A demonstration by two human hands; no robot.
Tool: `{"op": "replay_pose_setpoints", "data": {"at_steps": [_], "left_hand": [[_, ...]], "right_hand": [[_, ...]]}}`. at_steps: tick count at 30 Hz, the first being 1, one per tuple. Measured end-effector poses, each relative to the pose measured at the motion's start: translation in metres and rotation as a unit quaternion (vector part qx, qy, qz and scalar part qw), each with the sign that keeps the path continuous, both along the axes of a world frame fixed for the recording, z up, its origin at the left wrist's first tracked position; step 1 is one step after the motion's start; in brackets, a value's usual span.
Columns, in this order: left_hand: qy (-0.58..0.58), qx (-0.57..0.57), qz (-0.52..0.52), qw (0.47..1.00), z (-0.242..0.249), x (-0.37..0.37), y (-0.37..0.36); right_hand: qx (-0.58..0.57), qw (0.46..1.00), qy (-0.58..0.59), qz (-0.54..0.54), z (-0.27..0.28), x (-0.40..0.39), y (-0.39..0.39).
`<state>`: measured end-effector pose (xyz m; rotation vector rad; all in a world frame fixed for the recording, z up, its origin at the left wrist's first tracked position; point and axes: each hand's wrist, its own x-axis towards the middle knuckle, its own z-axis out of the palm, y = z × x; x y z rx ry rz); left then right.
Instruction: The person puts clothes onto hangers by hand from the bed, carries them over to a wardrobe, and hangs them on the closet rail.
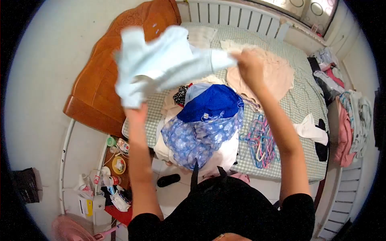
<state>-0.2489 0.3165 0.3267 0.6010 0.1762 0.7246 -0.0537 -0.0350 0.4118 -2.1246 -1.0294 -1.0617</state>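
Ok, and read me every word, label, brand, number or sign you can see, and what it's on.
No readable text anywhere.
Light-blue garment: blurred; no lettering can be made out.
Red-and-white container: any print is too small to read.
Yellow-and-white item: likewise too small.

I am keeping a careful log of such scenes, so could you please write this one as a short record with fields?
Left hand: gripping a light blue garment at its near edge
Right hand: gripping the same garment by another end
Garment state: raised, motion-blurred
Bed: green-and-white checked cover
Pile before the person: bright blue cloth, with blue floral cloth on its near side
Right of pile: bunched hangers
Floor: black footwear
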Motion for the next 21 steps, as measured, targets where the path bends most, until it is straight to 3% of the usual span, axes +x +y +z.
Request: {"op": "replay_pose_setpoints", "data": {"at_steps": [1,2,3,4,5,6,8,11,15,18,21], "left_hand": [[-0.003,-0.11,-0.105,0.988,-0.087,-0.011,0.009],[0.053,-0.085,-0.11,0.989,-0.144,-0.021,-0.012],[0.219,-0.203,-0.024,0.954,-0.146,-0.037,-0.062],[0.263,-0.238,-0.048,0.934,-0.195,-0.054,-0.079],[0.348,-0.222,-0.025,0.911,-0.189,-0.069,-0.112],[0.334,-0.358,-0.024,0.871,-0.29,-0.086,-0.107],[0.4,-0.314,-0.066,0.858,-0.348,-0.123,-0.132],[0.386,-0.378,-0.056,0.839,-0.365,-0.153,-0.164],[0.429,-0.384,-0.04,0.817,-0.358,-0.172,-0.183],[0.431,-0.345,-0.067,0.831,-0.36,-0.179,-0.187],[0.401,-0.34,-0.013,0.85,-0.343,-0.175,-0.188]], "right_hand": [[-0.001,0.996,0.08,0.03,-0.052,-0.005,-0.005],[-0.033,0.994,0.1,0.018,-0.099,-0.014,-0.013],[-0.071,0.986,0.149,0.017,-0.151,-0.018,-0.021],[-0.116,0.976,0.184,-0.003,-0.194,-0.03,-0.032],[-0.148,0.961,0.232,-0.029,-0.229,-0.047,-0.042],[-0.179,0.942,0.278,-0.054,-0.257,-0.064,-0.053],[-0.244,0.903,0.348,-0.068,-0.303,-0.092,-0.077],[-0.275,0.858,0.419,-0.113,-0.345,-0.127,-0.11],[-0.234,0.845,0.465,-0.126,-0.366,-0.149,-0.134],[-0.217,0.853,0.463,-0.101,-0.366,-0.155,-0.138],[-0.224,0.846,0.473,-0.106,-0.366,-0.154,-0.138]]}}
